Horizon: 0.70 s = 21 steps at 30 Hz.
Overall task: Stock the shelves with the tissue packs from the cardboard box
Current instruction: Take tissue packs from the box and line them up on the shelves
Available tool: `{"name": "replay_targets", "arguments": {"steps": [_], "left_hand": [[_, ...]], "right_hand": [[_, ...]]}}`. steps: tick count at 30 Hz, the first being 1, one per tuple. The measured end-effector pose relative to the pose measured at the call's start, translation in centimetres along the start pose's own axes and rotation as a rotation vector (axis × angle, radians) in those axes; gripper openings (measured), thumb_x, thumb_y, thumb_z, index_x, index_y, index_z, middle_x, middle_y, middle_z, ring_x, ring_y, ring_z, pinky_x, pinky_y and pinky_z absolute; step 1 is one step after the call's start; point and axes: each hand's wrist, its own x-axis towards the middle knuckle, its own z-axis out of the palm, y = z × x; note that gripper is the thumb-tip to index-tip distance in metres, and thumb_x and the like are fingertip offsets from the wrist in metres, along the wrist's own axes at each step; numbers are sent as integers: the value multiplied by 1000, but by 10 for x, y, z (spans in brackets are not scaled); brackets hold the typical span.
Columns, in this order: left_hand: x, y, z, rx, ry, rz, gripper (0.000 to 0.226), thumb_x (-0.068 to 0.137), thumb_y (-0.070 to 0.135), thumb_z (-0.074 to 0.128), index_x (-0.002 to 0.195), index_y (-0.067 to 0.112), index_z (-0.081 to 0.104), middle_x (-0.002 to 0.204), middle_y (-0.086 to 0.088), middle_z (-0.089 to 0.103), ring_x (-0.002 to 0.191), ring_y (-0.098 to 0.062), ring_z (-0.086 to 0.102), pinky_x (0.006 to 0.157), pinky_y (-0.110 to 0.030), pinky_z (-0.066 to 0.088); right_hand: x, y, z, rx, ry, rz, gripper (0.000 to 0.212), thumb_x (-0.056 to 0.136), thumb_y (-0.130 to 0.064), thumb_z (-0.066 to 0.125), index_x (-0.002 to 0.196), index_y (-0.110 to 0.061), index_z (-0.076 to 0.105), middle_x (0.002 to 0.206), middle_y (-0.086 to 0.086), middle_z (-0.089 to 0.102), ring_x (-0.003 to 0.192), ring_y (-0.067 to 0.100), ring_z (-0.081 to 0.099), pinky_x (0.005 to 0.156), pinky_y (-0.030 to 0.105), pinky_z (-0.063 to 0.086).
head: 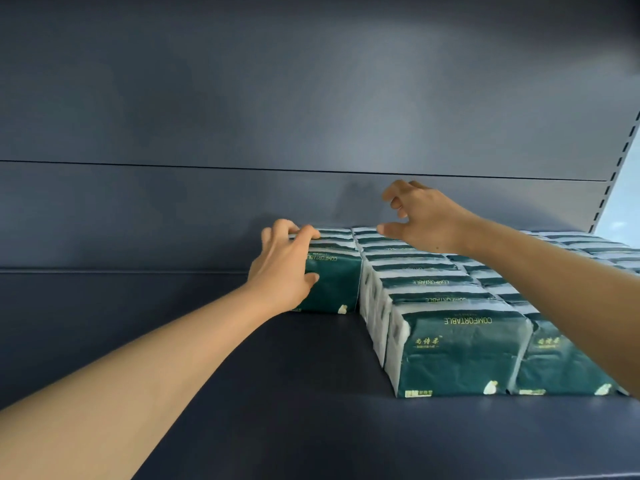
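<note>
left hand (282,268) on shelved tissue pack (334,282)

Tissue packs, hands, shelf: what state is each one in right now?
Short row of packs: upright at the back of the shelf, left of the long rows.
Long rows of packs: upright, packed side by side, reaching the front.
Left hand: grips the short row's left end.
Right hand: hovers above the rear packs, fingers loosely curled, holding nothing.
Shelf: bare in front of the short row.
</note>
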Motion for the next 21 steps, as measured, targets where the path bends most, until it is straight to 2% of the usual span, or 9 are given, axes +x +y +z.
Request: {"name": "replay_targets", "arguments": {"steps": [2,4,6,9,11,16,19,21], "left_hand": [[-5,-5,5,-65,-12,-65,68,85,21,69,139,29,29,139,-2,22,130,-23,25,86,-35,46],[-6,-8,7,-170,-42,-130,68,87,17,66,141,26,26,140,-7,25,126,-26,36,91,-32,43],[-6,-8,9,-204,-81,-162,64,90,16,62,142,24,25,139,-10,34,116,-26,45,86,-28,39],[-6,-6,11,-195,-86,-172,62,92,16,60,142,23,24,133,-12,44,112,-27,48,84,-30,39],[-5,-5,12,-186,-81,-174,61,92,16,60,141,23,24,131,-12,46,112,-27,48,84,-31,39],[-5,-7,6,-171,-119,-178,68,90,22,63,144,24,21,130,-10,47,95,-20,45,79,-31,39],[-5,-6,-4,-192,-134,-194,75,87,30,67,145,23,20,134,-7,45,99,-19,46,78,-28,37],[-6,-5,-15,-201,-101,-194,74,87,33,67,145,22,22,136,-7,44,108,-21,46,82,-27,36]], "right_hand": [[-4,3,1,6,-4,9,57,87,-35,62,134,-14,38,124,10,47,108,25,51,91,30,41],[-7,6,0,10,-1,19,58,87,-36,61,135,-14,37,125,10,47,108,25,51,92,31,42],[-9,8,0,10,4,23,58,87,-37,61,135,-14,37,126,10,47,109,26,51,92,31,41],[-13,9,1,20,4,22,57,87,-35,62,134,-13,38,127,11,47,110,26,52,90,29,40],[-15,10,1,34,2,23,57,87,-34,62,134,-14,38,128,10,46,111,26,51,89,28,39],[-19,9,1,38,5,40,56,87,-35,62,134,-15,38,128,10,47,113,26,51,90,29,39],[-24,6,-4,38,10,48,57,87,-35,62,134,-15,38,128,10,47,112,25,51,88,27,39],[-28,2,-10,38,19,48,57,87,-34,62,134,-14,38,128,10,48,113,24,51,88,26,37]]}}
